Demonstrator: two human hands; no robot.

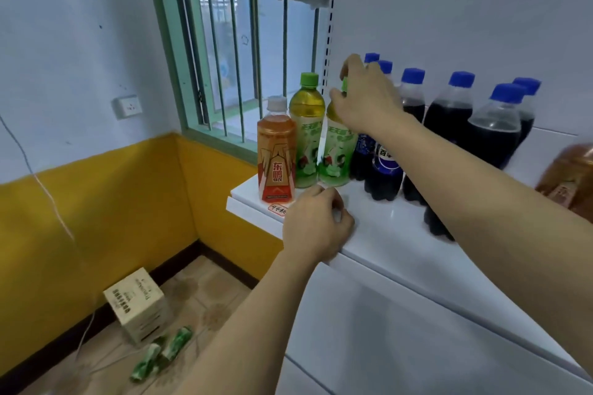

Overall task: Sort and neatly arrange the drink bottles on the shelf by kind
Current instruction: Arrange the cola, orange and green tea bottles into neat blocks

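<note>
At the left end of the white shelf (401, 234), the right hand (365, 99) is closed around the neck and cap of a green tea bottle (337, 154), which stands on the shelf just beside a second green tea bottle (306, 135). The left hand (316, 224) rests near the front edge of the shelf, its fingers curled and holding nothing that I can see. Left of the green pair stands one orange bottle (276, 151). To the right, the dark cola bottles (494, 135) with blue caps are grouped together; I count about seven. At the far right edge, a blurred brown bottle (571, 176) is apart from its kind. The sorting looks mostly done; this brown bottle probably needs a place.
</note>
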